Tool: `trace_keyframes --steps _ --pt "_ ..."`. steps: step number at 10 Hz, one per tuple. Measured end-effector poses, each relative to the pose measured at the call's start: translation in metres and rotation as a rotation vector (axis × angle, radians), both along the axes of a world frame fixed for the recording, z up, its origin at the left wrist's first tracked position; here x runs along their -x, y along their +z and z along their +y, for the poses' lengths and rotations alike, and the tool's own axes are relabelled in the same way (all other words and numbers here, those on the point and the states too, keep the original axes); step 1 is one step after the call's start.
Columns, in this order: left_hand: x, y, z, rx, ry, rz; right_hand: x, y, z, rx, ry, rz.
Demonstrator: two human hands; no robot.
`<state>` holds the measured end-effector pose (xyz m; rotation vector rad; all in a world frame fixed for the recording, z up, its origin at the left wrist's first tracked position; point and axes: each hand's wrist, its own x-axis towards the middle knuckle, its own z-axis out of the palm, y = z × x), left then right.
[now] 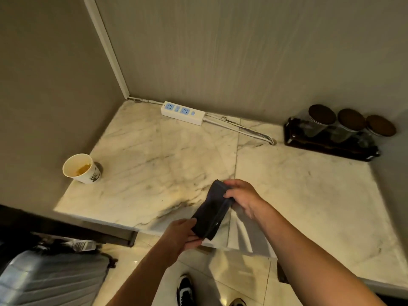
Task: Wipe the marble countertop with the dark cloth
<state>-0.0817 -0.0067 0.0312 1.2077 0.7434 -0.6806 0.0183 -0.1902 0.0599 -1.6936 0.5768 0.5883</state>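
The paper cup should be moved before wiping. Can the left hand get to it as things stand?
Probably yes, once freed: bare marble countertop lies between the left hand and the paper cup, but that hand's grip is on the dark cloth.

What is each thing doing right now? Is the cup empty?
dark cloth: folded, held by both hands.
left hand: gripping cloth's near end.
right hand: gripping cloth's far end.
paper cup: upright, yellowish bits inside.
power strip: nothing plugged in.
jars: lids on.
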Motion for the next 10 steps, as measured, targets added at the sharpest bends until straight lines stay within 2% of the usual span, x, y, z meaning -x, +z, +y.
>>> trace_keyframes --steps 2,3,5,8,9,10 --pt "-0.017 -0.002 -0.007 -0.331 -0.287 -0.060 -0.027 -0.019 0.012 0.199 0.091 -0.090" --pt "-0.019 -0.004 -0.012 -0.628 -0.562 -0.165 -0.030 -0.025 0.012 0.415 0.176 -0.179" --pt "-0.018 -0.007 -0.016 -0.944 -0.771 -0.327 -0.028 -0.032 0.012 0.560 0.214 -0.219" --pt "-0.016 -0.002 -0.019 -1.042 -0.732 -0.327 -0.017 -0.026 0.004 0.544 0.178 -0.255" --pt "-0.024 0.006 -0.018 -1.148 -0.678 -0.391 -0.007 -0.013 -0.005 0.506 0.098 -0.286" --pt "-0.033 0.014 -0.019 -1.289 -0.718 -0.515 -0.003 -0.001 -0.018 0.519 0.068 -0.343"
